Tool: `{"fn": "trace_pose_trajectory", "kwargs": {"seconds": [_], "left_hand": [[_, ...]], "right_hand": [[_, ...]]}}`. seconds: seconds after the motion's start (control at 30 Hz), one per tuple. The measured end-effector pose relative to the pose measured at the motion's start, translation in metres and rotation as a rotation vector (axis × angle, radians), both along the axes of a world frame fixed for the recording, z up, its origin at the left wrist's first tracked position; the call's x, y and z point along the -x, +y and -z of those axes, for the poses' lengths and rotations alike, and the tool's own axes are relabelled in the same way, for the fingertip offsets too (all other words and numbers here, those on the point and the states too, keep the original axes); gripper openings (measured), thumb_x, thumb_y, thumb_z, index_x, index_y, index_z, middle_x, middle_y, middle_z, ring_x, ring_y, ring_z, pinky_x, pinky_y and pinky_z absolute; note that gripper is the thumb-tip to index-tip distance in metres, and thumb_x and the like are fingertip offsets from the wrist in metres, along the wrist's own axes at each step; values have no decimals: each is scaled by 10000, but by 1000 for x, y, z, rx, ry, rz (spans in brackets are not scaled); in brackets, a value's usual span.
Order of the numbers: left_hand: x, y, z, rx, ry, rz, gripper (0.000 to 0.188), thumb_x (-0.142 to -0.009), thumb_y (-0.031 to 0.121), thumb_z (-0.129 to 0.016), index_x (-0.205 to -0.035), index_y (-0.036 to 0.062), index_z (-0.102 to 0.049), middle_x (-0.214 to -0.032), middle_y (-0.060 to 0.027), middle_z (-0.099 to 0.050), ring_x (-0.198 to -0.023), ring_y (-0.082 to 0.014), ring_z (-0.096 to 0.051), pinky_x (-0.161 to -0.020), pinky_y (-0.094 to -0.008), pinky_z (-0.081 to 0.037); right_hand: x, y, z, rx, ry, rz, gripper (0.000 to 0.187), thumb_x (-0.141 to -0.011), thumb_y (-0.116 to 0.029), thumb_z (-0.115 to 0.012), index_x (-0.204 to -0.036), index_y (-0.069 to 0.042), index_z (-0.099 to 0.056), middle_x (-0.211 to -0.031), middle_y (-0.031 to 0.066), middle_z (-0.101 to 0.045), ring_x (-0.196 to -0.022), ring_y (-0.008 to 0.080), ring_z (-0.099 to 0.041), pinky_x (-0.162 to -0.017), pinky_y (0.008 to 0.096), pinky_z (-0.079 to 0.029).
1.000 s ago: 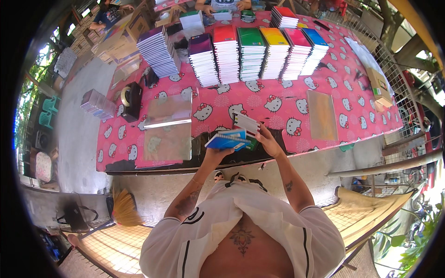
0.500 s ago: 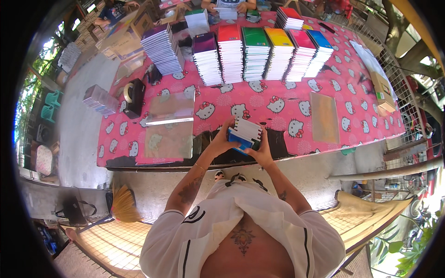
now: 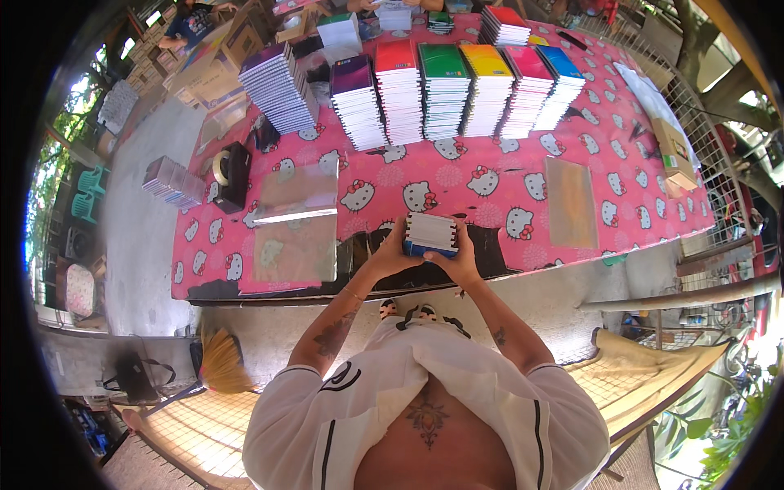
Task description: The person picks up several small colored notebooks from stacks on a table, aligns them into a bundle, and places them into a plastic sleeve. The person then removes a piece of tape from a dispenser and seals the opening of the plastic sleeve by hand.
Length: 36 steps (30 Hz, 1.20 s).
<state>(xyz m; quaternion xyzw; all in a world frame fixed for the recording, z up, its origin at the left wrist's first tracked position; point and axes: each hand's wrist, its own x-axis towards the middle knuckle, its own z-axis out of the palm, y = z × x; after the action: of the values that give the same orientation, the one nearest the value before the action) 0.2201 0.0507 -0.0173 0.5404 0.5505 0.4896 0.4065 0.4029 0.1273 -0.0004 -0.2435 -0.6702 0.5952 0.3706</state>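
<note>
Over the table's near edge point(image 3: 523, 273), we hold a notebook bundle point(image 3: 430, 233).
Our left hand point(image 3: 394, 253) and right hand point(image 3: 459, 263) clamp its sides; bare cloth lies beyond.

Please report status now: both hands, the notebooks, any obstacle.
Left hand and right hand both grip a small stack of notebooks, held at the near edge of the pink-covered table. Nothing blocks the hands.

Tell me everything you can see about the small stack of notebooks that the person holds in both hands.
The small stack of thin notebooks shows white page edges in layers, with a blue cover at the bottom. It looks like paper, squared up and about level. The left hand and right hand clasp it from either side, over the near edge of the pink cartoon-cat tablecloth.
</note>
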Motion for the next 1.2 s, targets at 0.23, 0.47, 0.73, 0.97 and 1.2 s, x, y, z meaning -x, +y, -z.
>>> {"fn": "trace_pose_trajectory", "kwargs": {"seconds": [0.23,0.47,0.73,0.97,1.2], "left_hand": [[1,3,-17,46,151,16,920,-681,217,-875,-1376,87,-287,-1270,-178,-598,-1214,-361,-601,-991,-423,-504],[12,0,-61,209,464,103,991,-666,248,-869,-1453,31,-307,-1363,-237,-543,-1312,-408,-505,-1072,-436,-434],[-43,-1,-135,-256,1137,42,1156,-785,614,-722,-1545,-69,-181,-1588,-294,-240,-1484,-415,-261,-1177,-572,-236],[-31,21,-124,-74,1197,158,753,-678,486,-850,-1154,13,-509,-1115,-168,-607,-1053,-319,-615,-852,-428,-514],[-25,24,-114,-206,1173,133,694,-673,535,-835,-1057,33,-547,-946,-125,-642,-874,-314,-664,-743,-418,-517]], "right_hand": [[-2,1,7,-139,-87,59,960,-660,-212,-938,-1393,-39,-343,-1247,175,-594,-1172,290,-609,-996,401,-487],[-4,3,7,-170,-94,68,949,-644,-226,-949,-1380,-53,-376,-1215,164,-615,-1149,289,-622,-974,400,-495],[-7,5,21,-80,-196,47,857,-653,-200,-926,-1340,-56,-435,-1179,145,-639,-1106,273,-637,-945,389,-506],[-7,7,24,-131,-185,70,759,-651,-135,-907,-1265,-69,-466,-1098,110,-662,-992,227,-659,-883,364,-525],[-11,-19,3,-422,-41,349,856,-671,-100,-868,-1412,-62,-440,-1340,178,-516,-1225,347,-535,-976,415,-489]]}}
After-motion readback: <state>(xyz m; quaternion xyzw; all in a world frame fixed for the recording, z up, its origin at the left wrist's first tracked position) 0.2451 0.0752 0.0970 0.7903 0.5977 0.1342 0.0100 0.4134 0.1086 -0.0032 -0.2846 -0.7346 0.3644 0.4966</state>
